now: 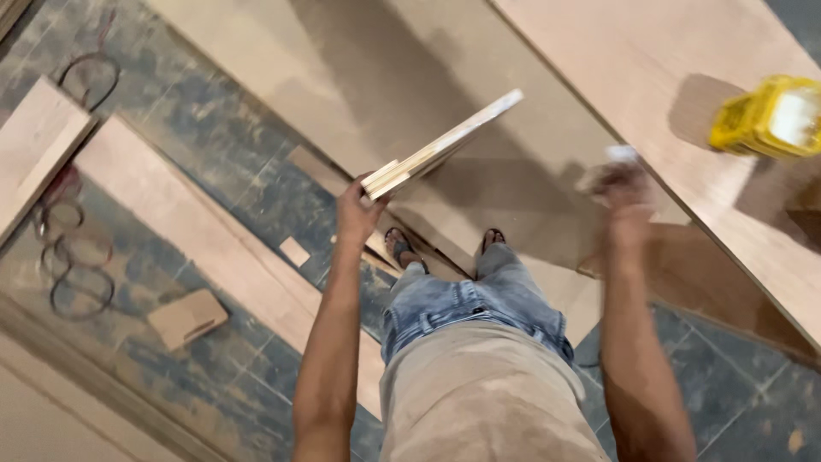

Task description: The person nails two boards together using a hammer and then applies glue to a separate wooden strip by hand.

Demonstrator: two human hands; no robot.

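Thin stack of plywood strips (440,145), held up off the floor, pinched at its near end by the left hand (357,212), far end angling up and away. Probably stiff and fairly light, likely to lever at the wrist; better gripped nearer the middle (edges look rough). Right hand (623,184) blurred, closed on something small and pale, cannot tell what. Yellow tool (770,115) on the plywood sheet (650,60) beyond; offcuts (188,316) below on the tiled floor (256,197).

Right hand (623,184) smeared by motion, its grip on a pale small thing (622,154) impossible to judge. Yellow object (770,115) at the table's right edge blurred and cropped. Both arms cut off below.
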